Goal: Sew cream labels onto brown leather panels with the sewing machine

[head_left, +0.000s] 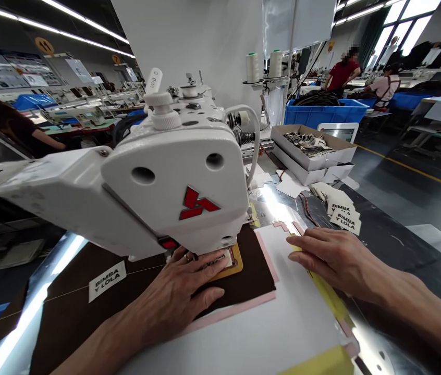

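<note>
My left hand (181, 286) lies flat with fingers spread on dark brown fabric (87, 307), its fingertips beside a white label (220, 260) in a yellow frame under the head of a white sewing machine (166, 177). My right hand (330, 255) rests flat, fingers stretched out, on the white template board (267, 323) with its pink and yellow edges. Another white "BIMBA Y LOLA" label (107, 280) lies on the brown fabric to the left.
A pile of loose labels (343, 211) lies at the right of the table. Behind it stand grey trays with black-and-white pieces (312, 148) and a blue bin (324, 112). Thread cones (252, 67) stand behind the machine. Other people work at far tables.
</note>
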Demonstrator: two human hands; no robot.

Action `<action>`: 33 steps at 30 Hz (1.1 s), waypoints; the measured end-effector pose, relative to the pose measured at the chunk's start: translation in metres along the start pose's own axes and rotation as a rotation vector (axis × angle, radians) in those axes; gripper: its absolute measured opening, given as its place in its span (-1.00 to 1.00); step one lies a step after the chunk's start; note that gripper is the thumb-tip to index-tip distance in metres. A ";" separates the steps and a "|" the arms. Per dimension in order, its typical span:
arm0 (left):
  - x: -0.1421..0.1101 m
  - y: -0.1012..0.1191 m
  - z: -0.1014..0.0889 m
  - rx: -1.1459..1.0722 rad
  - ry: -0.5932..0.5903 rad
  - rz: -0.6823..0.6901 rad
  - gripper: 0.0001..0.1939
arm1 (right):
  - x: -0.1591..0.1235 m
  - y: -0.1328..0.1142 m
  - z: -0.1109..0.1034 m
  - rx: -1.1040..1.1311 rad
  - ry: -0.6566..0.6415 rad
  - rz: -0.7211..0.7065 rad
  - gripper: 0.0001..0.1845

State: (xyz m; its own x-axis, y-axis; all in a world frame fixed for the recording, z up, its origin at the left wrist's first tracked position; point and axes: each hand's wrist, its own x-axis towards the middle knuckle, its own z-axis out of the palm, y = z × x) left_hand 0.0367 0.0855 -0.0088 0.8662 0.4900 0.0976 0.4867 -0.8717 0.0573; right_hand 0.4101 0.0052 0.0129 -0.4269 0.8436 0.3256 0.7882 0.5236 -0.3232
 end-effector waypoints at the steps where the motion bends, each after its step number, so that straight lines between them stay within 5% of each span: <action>1: 0.001 -0.001 0.000 -0.001 0.003 -0.007 -0.48 | 0.000 0.000 0.000 -0.003 -0.006 0.006 -0.67; 15: 0.009 -0.013 0.003 -0.052 0.094 -0.017 -0.57 | -0.002 0.000 0.000 -0.011 -0.103 0.047 -0.60; 33: -0.015 -0.006 -0.008 0.016 0.088 -0.104 -0.44 | -0.005 -0.002 0.000 -0.004 -0.050 0.017 -0.65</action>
State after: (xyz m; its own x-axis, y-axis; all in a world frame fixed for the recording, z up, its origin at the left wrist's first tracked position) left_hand 0.0203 0.0832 -0.0030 0.7982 0.5752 0.1788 0.5754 -0.8159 0.0560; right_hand 0.4103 0.0003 0.0119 -0.4346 0.8576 0.2751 0.7975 0.5084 -0.3249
